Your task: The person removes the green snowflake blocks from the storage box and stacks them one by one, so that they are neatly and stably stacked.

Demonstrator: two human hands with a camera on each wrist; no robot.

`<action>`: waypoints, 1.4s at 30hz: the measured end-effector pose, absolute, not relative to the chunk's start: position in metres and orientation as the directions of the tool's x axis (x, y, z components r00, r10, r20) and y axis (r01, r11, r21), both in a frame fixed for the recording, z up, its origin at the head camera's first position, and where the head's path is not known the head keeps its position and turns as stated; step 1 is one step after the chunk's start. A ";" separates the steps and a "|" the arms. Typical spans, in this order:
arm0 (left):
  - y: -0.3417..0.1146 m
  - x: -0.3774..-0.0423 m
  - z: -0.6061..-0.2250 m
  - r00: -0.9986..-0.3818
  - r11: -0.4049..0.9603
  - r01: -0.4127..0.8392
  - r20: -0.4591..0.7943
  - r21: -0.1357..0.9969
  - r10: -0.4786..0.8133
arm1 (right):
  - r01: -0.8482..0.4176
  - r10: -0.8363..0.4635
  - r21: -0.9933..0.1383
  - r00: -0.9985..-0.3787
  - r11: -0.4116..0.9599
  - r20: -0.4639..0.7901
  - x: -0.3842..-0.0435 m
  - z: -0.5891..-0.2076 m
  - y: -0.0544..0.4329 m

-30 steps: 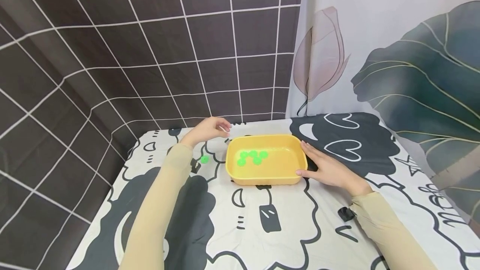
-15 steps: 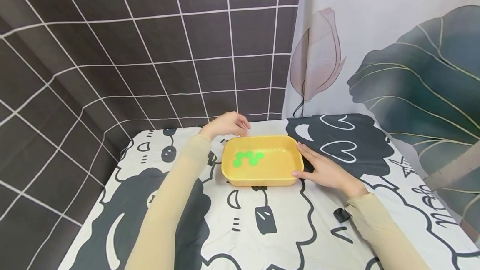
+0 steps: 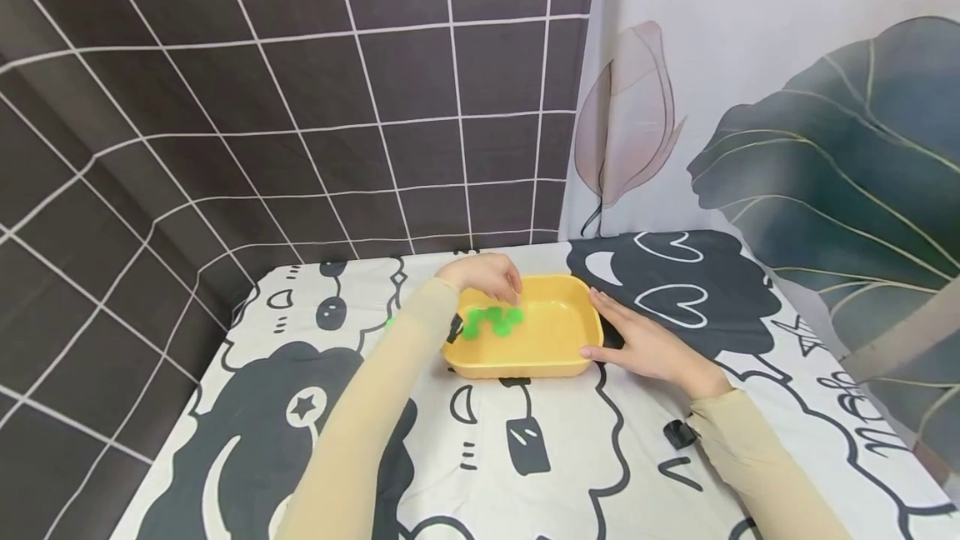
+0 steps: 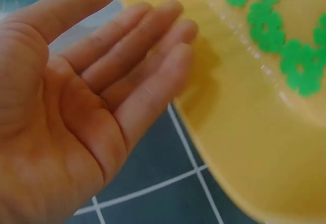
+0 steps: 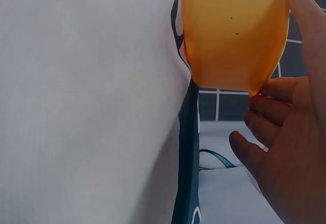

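A yellow plastic tray (image 3: 540,348) stands on the patterned cloth, with several flat green flower-shaped pieces (image 3: 491,320) lying at its left side. Above the tray's back left part is my left hand (image 3: 487,275). In the left wrist view that hand's fingers (image 4: 147,89) are nearly straight and hold nothing; the green flowers (image 4: 303,66) lie apart from them. My right hand (image 3: 648,344) is spread along the tray's right end, and its fingers touch the rim. The right wrist view shows the tray's outer side (image 5: 234,35) beside those fingertips.
Another green piece (image 3: 389,322) lies on the cloth left of the tray, mostly hidden behind my left sleeve. A dark gridded curtain (image 3: 375,107) hangs behind and to the left. A pale curtain with leaf prints (image 3: 840,157) hangs on the right.
My left hand has moved rightward from beyond the tray's left side to over its back left part. The right hand has stayed at the tray's right end. The view has shifted slightly.
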State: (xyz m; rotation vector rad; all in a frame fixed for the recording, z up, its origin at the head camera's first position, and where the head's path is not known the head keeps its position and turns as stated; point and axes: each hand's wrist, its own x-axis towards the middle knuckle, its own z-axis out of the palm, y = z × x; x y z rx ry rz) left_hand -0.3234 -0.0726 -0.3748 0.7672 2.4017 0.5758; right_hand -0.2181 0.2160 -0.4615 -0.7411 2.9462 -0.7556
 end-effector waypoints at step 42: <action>-0.059 -0.318 -0.424 -0.704 0.704 0.395 -0.298 0.590 0.645 | -0.433 -0.452 -0.487 -0.888 0.759 0.086 -0.220 -0.462 0.217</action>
